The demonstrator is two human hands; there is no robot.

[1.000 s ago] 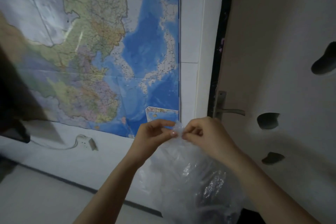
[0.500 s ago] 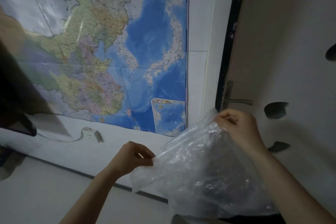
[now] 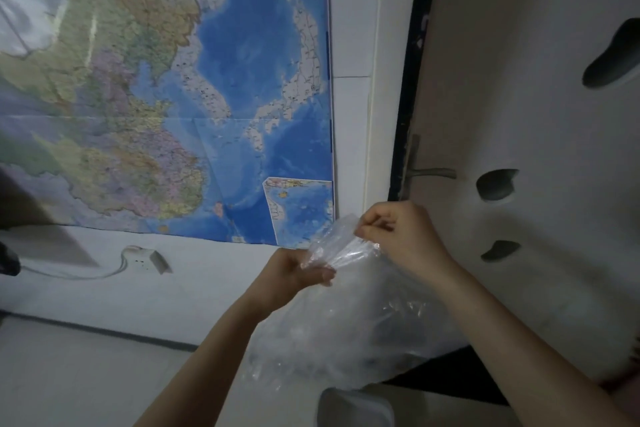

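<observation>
Presently, both hands hold a clear plastic bag (image 3: 346,340) by its gathered top edge: the left hand (image 3: 294,274) grips it with curled fingers, and the right hand (image 3: 405,236) pinches it just beside. The bag's body hangs below the hands, above a pale floor (image 3: 69,385). A large map (image 3: 173,97) covers the white wall with a socket (image 3: 145,262) beneath it, and a door (image 3: 519,62) with a lever handle (image 3: 433,173) stands to the right.

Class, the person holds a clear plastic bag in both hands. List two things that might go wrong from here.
The left hand and right hand pinch the plastic bag only at its thin top edge; it might tear or slip. The door handle looks close; the loose bag might snag.
</observation>
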